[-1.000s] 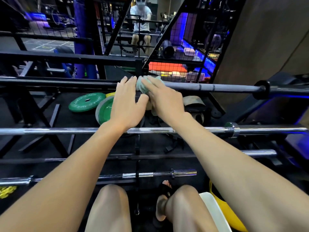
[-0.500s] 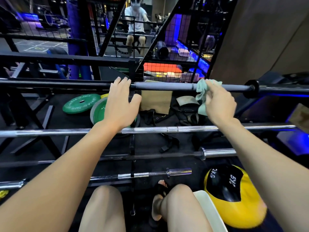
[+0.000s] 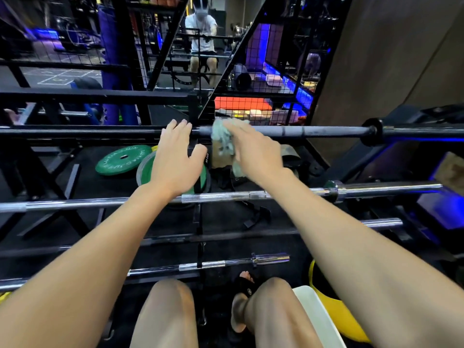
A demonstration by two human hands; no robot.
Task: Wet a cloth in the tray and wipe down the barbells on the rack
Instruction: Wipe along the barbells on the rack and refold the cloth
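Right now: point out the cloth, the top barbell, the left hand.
cloth (image 3: 224,141), head view, bunched middle beside the right hand.
top barbell (image 3: 326,131), head view, bare dark shaft right of the cloth.
left hand (image 3: 175,159), head view, back of hand.

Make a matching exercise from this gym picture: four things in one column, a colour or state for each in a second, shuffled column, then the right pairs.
Things:
1. cloth
2. top barbell
3. flat weight plate
4. left hand

Colour or state:
A. green, lying on the floor
B. dark, resting across the rack
C. pale green, bunched under the right hand
D. fingers resting over the top barbell, holding no cloth

Pairs: 1-C, 2-B, 3-A, 4-D
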